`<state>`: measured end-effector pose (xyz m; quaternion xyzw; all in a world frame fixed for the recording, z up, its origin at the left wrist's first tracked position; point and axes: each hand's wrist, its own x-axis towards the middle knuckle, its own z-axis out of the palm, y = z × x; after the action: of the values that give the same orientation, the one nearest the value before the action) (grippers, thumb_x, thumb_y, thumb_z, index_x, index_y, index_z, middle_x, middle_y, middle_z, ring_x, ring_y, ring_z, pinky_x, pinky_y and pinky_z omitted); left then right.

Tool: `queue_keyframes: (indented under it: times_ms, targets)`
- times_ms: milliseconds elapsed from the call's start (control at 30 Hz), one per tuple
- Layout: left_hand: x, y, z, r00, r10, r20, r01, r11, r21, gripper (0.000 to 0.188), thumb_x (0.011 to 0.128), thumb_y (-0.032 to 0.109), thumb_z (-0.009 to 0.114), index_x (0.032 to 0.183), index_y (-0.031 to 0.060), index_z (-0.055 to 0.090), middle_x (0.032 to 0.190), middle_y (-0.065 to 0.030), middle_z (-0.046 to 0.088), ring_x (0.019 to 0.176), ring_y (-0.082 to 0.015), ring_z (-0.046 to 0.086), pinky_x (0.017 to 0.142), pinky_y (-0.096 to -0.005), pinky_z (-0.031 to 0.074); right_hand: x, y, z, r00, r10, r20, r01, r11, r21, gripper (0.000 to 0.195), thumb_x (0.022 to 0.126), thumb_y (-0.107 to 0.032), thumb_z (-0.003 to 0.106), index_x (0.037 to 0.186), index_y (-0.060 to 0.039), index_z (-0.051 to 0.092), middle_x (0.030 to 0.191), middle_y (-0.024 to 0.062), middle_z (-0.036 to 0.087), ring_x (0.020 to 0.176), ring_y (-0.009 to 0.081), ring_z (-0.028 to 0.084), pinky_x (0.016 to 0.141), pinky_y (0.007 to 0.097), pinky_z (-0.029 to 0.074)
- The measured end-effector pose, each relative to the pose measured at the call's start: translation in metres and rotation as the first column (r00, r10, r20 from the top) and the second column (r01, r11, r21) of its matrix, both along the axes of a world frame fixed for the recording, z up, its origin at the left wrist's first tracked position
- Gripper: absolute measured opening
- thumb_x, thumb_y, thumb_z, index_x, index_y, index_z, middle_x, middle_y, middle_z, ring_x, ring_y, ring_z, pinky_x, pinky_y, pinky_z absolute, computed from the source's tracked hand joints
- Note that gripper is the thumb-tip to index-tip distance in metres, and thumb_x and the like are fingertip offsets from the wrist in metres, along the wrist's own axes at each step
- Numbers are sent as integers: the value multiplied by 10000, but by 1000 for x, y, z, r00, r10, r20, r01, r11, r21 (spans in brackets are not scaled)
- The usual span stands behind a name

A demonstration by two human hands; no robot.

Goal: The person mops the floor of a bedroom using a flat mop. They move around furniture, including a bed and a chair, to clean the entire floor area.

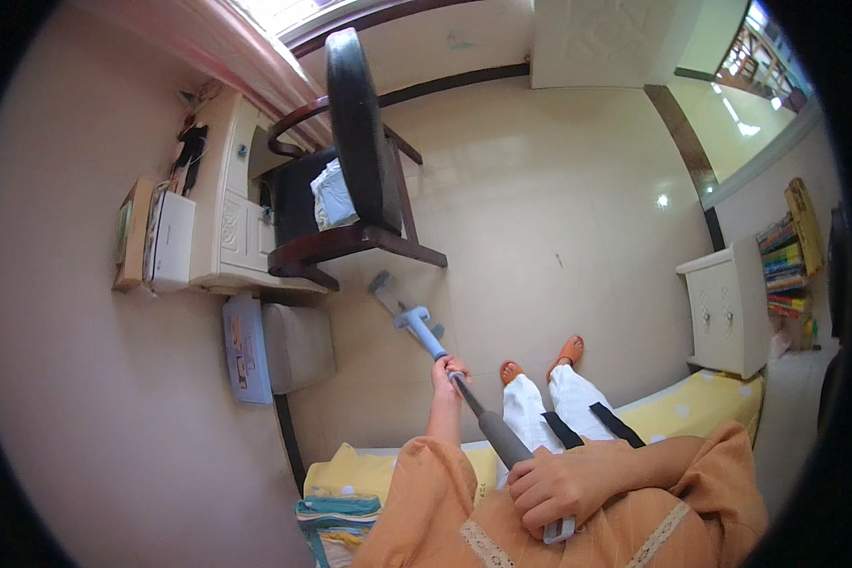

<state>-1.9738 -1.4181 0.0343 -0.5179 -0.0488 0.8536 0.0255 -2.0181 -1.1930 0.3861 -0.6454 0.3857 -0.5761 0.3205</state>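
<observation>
A mop (423,332) with a flat head and a light-blue collar slants from the floor up to my waist. My left hand (451,373) is closed around its blue-and-grey pole, just above the blue section. Closer to my body, my right hand (557,488) grips the top end of the thick grey handle (502,439), whose pale loop end pokes out below my fingers. The mop head (401,302) is down at the tiled floor (511,213), near the leg of a dark chair; its underside is hidden.
The dark armchair (366,135) holds folded cloth (334,195). At left are a cream desk (236,227), a blue box (245,351) and a grey stool (299,348). A white cabinet (728,312) stands right, beside books (783,266). Yellow bedding (696,403) lies behind my legs. A small dark mark (559,260) is on the floor.
</observation>
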Motion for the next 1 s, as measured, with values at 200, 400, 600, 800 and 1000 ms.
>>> queue_keyframes:
  times_ms: [200, 400, 600, 800, 1000]
  targets:
    - [-64, -19, -43, 991, -130, 43, 130, 991, 6, 258, 773, 63, 506, 598, 138, 332, 480, 49, 369, 359, -53, 362, 348, -202, 358, -5, 1, -50, 925, -372, 84, 375, 926, -32, 229, 766, 74, 614, 668, -62, 458, 622, 56, 449, 579, 267, 492, 687, 399, 433]
    - [-73, -79, -91, 957, -280, 75, 288, 949, -128, 272, 779, 76, 506, 607, 143, 306, 495, 29, 374, 374, -71, 376, 349, -212, 341, 11, -16, -102, 910, -405, 93, 406, 914, 6, 270, 756, 89, 621, 595, -45, 452, 612, 69, 419, 639, 283, 479, 653, 388, 427]
    - [-74, 10, -59, 956, -267, 123, 291, 916, -275, 234, 794, 86, 502, 647, 129, 324, 507, 27, 378, 400, -85, 405, 368, -217, 370, -14, 45, -56, 892, -445, 76, 437, 894, 101, 268, 747, 96, 584, 575, -21, 415, 616, 79, 432, 597, 290, 474, 563, 381, 398]
    - [-45, 125, 38, 973, -217, 82, 224, 970, -90, 167, 785, 69, 466, 683, 118, 343, 528, 19, 396, 422, -75, 429, 392, -225, 416, -14, 111, 11, 926, -371, 71, 365, 927, 84, 230, 783, -1, 598, 612, -26, 445, 602, 73, 409, 560, 285, 456, 536, 367, 375]
    - [-47, 220, 57, 947, -318, 49, 302, 931, 205, 225, 784, 99, 492, 617, 137, 346, 507, 35, 382, 425, -78, 416, 403, -222, 390, 1, 141, 68, 949, -310, -64, 313, 948, 57, 200, 862, -106, 551, 694, -13, 495, 636, 85, 456, 571, 273, 508, 538, 367, 418]
